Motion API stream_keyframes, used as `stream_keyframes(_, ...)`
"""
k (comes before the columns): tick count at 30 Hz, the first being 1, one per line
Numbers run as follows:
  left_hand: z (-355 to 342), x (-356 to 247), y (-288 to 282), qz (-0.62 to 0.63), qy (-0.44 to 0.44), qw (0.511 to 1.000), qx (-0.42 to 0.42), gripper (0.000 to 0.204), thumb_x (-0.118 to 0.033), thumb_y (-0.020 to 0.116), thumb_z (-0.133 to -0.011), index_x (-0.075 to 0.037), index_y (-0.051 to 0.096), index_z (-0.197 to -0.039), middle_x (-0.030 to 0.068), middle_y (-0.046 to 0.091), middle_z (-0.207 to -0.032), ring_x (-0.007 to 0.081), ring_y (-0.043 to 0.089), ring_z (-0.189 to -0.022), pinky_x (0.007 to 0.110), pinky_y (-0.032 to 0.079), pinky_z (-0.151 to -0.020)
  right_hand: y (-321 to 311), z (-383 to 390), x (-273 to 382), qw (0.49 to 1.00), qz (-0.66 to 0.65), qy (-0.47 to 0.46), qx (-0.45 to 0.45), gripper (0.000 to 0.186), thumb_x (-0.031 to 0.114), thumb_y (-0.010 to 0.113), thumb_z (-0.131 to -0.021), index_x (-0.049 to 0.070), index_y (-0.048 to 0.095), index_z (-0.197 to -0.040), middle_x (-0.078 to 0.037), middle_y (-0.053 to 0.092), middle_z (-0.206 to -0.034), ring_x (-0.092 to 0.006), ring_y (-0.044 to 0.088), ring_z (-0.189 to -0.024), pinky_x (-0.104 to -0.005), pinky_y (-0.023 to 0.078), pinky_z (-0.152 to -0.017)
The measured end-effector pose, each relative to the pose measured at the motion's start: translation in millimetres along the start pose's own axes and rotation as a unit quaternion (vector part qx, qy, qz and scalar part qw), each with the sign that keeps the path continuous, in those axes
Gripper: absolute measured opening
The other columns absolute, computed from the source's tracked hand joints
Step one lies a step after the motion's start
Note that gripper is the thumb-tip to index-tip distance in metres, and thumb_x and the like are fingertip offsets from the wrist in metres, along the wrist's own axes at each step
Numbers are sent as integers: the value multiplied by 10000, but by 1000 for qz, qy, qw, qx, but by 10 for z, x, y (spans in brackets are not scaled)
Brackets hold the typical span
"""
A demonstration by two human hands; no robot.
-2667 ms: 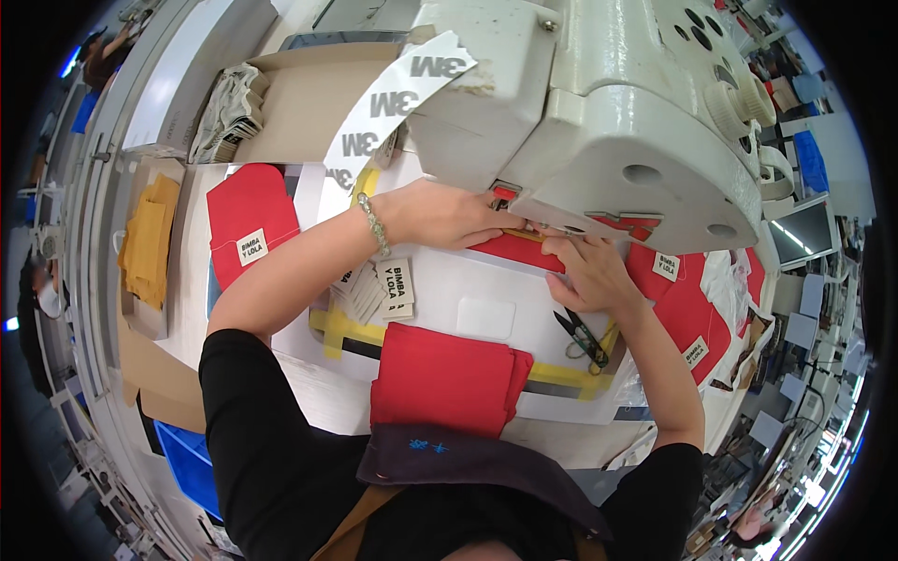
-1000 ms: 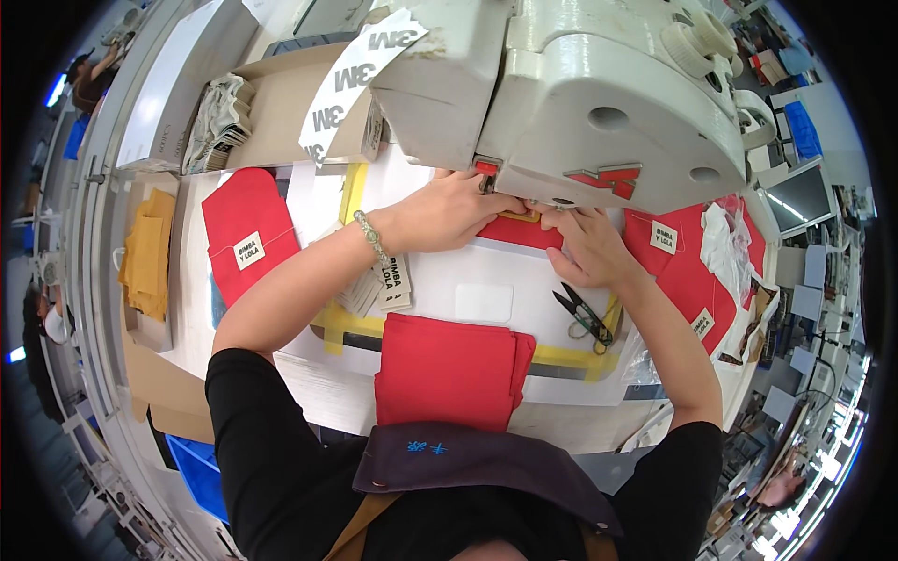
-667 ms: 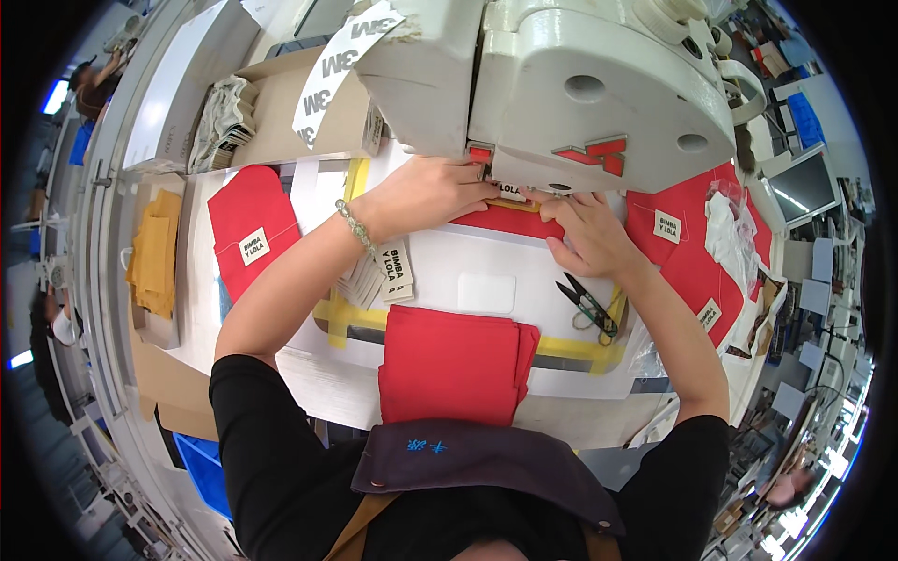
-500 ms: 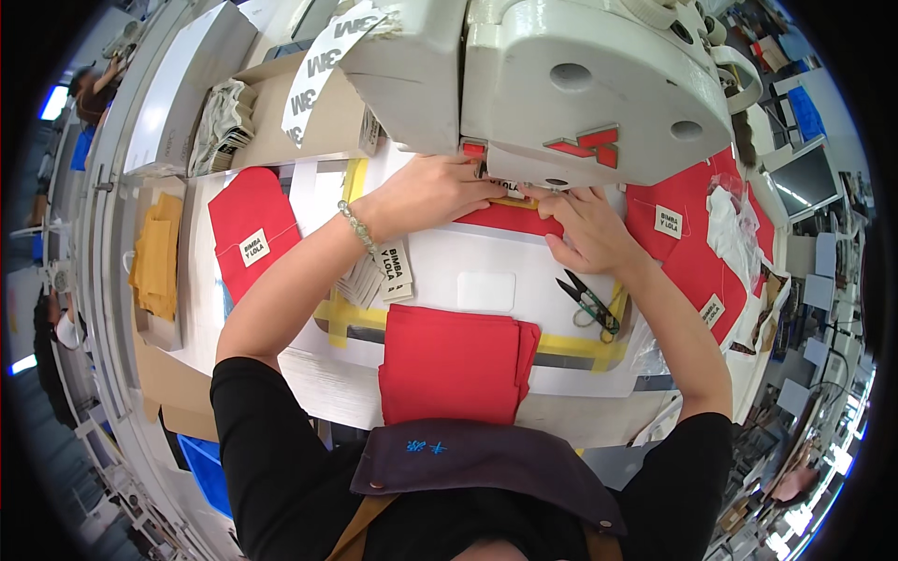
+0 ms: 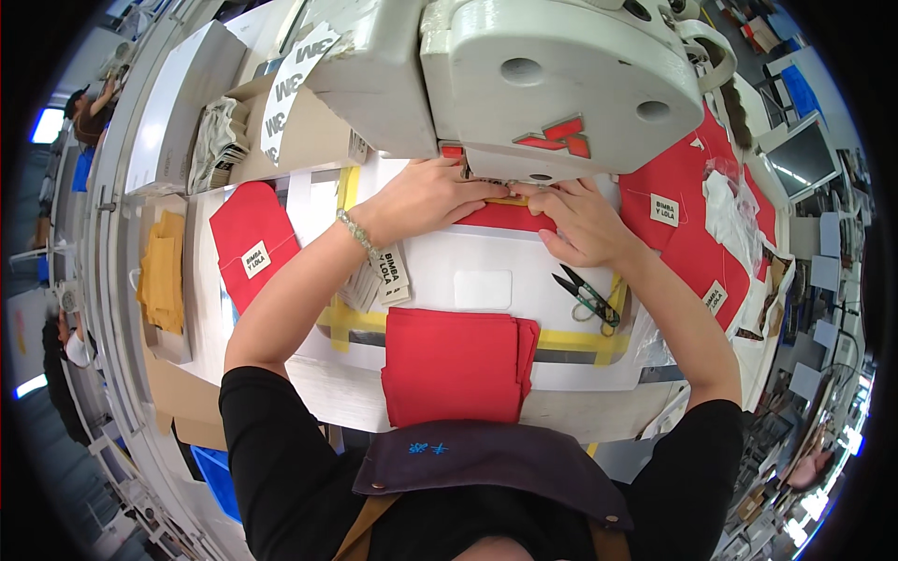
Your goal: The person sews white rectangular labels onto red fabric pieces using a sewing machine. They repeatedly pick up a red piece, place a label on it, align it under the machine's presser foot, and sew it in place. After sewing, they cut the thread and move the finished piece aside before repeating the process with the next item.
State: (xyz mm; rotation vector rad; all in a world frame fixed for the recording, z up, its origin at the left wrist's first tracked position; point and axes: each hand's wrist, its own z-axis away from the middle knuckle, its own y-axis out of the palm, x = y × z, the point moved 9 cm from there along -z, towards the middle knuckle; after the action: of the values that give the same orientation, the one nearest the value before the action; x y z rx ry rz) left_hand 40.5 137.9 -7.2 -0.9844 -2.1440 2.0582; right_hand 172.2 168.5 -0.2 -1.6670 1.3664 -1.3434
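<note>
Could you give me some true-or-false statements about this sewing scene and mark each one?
1. The left hand and right hand are at a red fabric piece by the sewing machine. True.
2. The right hand grips the snips. False: they lie on the work surface.
3. The beaded bracelet is on the right wrist. False: it is on the left.
4. Folded red fabric lies close to the dark apron. True.
5. Yellow pieces at the left lie in a box. True.
</note>
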Motion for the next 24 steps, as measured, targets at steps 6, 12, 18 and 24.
stream_keyframes(6,-12,-2,3,11,-13,1000,15,296,-198,640,-887,-239,689,-1176,-7,679,-1108,215,618,-879,354,471,-783,33,23,-4,1000,-5,14,17,293,190,624,-775,95,537,-1038,-53,616,-1249,-246,522,-1068,-392,354,-914)
stream_keyframes(12,52,-98,-24,-92,41,994,-30,308,-201,639,-895,-252,677,-1197,-59,655,-1193,185,576,-933,374,439,-747,40,29,1,1000,2,12,5,273,203,624,-782,100,532,-1017,-56,605,-1273,-252,518,-1064,-383,355,-910)
stream_keyframes(18,17,-70,18,-81,-14,996,22,331,-202,635,-899,-272,663,-1221,-48,642,-1217,186,554,-1106,413,406,-915,-73,98,38,998,11,-29,-45,310,187,633,-759,97,509,-1029,-71,603,-1247,-291,515,-1058,-412,371,-907)
stream_keyframes(24,-60,192,35,-8,-58,998,5,232,-193,643,-901,-164,720,-1118,109,706,-967,305,645,-778,389,514,-714,-206,50,-98,997,2,-22,-74,345,172,637,-733,85,501,-1038,-79,606,-1105,-293,521,-1027,-417,379,-900)
